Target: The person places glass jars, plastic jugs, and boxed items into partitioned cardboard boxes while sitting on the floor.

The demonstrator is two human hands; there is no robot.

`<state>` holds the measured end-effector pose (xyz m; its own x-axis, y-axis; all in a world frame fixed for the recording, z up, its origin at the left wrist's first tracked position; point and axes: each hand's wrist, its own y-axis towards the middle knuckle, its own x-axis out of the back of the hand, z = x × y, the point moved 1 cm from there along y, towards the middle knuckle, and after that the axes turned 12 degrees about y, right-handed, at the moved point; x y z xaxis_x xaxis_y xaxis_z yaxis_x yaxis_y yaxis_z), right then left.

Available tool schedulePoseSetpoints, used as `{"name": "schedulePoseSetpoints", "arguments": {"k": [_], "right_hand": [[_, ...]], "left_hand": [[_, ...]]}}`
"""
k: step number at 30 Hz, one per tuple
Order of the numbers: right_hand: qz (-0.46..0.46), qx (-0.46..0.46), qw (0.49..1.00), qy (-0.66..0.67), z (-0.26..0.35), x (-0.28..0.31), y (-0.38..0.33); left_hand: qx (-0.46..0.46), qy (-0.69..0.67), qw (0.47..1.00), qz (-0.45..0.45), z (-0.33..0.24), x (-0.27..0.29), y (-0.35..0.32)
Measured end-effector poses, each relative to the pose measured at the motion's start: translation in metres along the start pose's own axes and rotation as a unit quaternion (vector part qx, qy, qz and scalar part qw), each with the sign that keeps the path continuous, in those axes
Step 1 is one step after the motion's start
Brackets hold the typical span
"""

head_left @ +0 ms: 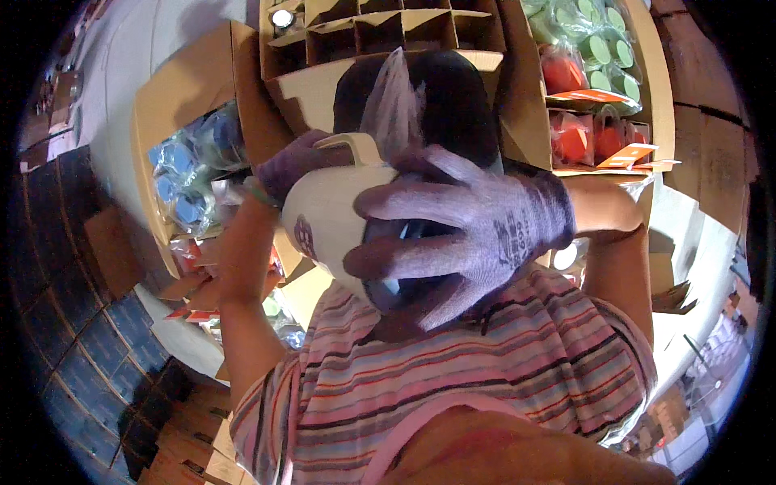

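A cream jug point(323, 212) with a curved handle is held on its side in front of my chest. One end of it is dark and shiny. My right hand point(477, 222), in a grey-purple knit glove, is wrapped over that dark end with its fingers apart on the surface. My left hand point(303, 164), gloved alike, is at the jug's far left side by the handle, its fingers largely hidden behind the body. Just beyond the jug, a clear plastic bag point(394, 105) stands up against a black rounded surface point(457, 93).
A cardboard box with dividers point(372, 36) stands ahead, one white-topped item point(282, 18) in its corner. On the left, a carton point(153, 113) holds bagged blue-topped items point(191, 206). The right carton point(663, 89) has bagged green-topped items point(598, 50) and red ones point(572, 145).
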<state>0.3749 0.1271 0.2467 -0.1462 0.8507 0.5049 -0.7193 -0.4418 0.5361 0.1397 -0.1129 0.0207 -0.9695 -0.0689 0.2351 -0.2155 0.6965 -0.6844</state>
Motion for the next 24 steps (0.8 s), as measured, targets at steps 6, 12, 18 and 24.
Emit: {"name": "schedulePoseSetpoints", "arguments": {"k": [6, 12, 18, 24], "right_hand": [[-0.253, -0.241, 0.936, 0.046, -0.062, 0.071, -0.092], [-0.245, -0.214, 0.871, 0.368, -0.1, 0.066, -0.096], [-0.155, -0.018, 0.951, 0.268, -0.116, 0.057, -0.016], [-0.216, -0.189, 0.915, 0.284, -0.132, 0.047, -0.027]], "left_hand": [[-0.256, -0.013, 0.965, -0.06, -0.122, -0.004, -0.04], [-0.425, 0.172, 0.885, 0.085, -0.181, -0.031, -0.063], [-0.325, -0.186, 0.906, -0.199, -0.188, -0.081, -0.033], [-0.539, 0.085, 0.741, -0.391, -0.191, -0.037, -0.026]]}}
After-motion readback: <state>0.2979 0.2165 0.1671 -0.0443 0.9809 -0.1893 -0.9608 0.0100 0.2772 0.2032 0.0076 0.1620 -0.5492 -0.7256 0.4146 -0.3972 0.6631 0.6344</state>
